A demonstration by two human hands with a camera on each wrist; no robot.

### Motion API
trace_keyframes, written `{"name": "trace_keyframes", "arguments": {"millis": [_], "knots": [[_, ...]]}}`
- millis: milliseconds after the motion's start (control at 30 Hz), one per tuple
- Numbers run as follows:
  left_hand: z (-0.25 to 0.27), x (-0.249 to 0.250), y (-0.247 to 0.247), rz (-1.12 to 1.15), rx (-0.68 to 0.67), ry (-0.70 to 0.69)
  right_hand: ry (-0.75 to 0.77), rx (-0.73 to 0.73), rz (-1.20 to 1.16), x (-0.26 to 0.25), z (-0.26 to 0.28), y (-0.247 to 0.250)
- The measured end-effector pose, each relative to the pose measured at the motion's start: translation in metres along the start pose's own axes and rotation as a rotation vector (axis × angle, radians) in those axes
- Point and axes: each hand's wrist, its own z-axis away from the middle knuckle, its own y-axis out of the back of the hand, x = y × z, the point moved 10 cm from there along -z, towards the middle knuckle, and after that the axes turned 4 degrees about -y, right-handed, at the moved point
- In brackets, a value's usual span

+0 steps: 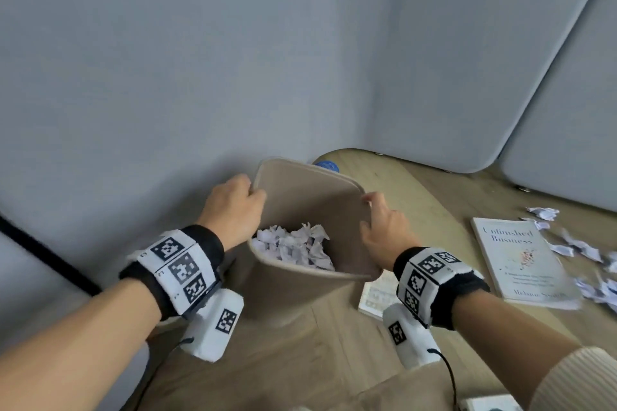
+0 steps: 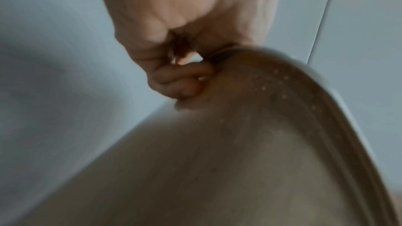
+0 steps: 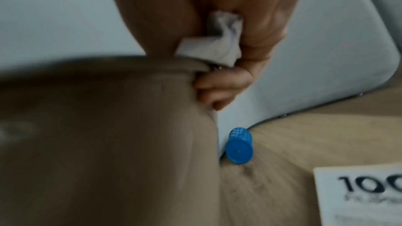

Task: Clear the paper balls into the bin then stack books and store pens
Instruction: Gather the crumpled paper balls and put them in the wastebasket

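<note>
A beige bin (image 1: 300, 290) is tilted with its mouth toward me, and crumpled paper balls (image 1: 293, 243) lie inside. My left hand (image 1: 233, 207) grips the left rim, fingers curled over the edge; in the left wrist view its fingers (image 2: 178, 78) press the bin wall (image 2: 239, 161). My right hand (image 1: 384, 227) grips the right rim. The right wrist view shows a paper scrap (image 3: 213, 44) tucked in that palm while the fingers (image 3: 222, 88) hook the bin (image 3: 108, 126). More paper balls (image 1: 584, 250) lie on the wooden table (image 1: 300, 360) at the right, around a white book (image 1: 521, 257).
A second book (image 1: 375, 294) lies flat just right of the bin, also seen as a book (image 3: 359, 195) in the right wrist view. A blue cylindrical cup (image 3: 239, 145) lies on its side behind the bin by the grey partition (image 1: 167, 77). A black cable (image 1: 43, 243) runs at left.
</note>
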Motion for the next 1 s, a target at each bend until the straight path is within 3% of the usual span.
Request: {"name": "trace_keyframes", "arguments": {"millis": [133, 300, 400, 500, 567, 633, 833, 900, 1000], "knots": [[-0.017, 0.078, -0.016, 0.369, 0.028, -0.075, -0.055, 0.215, 0.044, 0.049, 0.008, 0.091], [0.0, 0.155, -0.107, 0.441, -0.176, -0.151, -0.146, 0.491, 0.144, 0.114, 0.046, 0.213], [0.008, 0.171, -0.152, 0.387, -0.19, -0.134, -0.17, 0.555, 0.214, 0.137, 0.073, 0.239], [0.021, 0.186, -0.199, 0.506, -0.271, -0.105, -0.283, 0.645, 0.351, 0.159, 0.095, 0.265], [0.029, 0.209, -0.222, 0.515, -0.305, -0.159, -0.324, 0.685, 0.33, 0.173, 0.107, 0.277], [0.037, 0.23, -0.238, 0.481, -0.314, -0.202, -0.332, 0.632, 0.231, 0.188, 0.112, 0.271], [0.055, 0.257, -0.239, 0.386, -0.257, -0.185, -0.439, 0.28, -0.44, 0.234, 0.102, 0.213], [0.055, 0.25, -0.239, 0.382, -0.244, -0.148, -0.428, 0.346, -0.58, 0.245, 0.104, 0.223], [0.049, 0.227, -0.243, 0.429, -0.232, -0.095, -0.41, 0.598, -0.621, 0.279, 0.132, 0.252]]}}
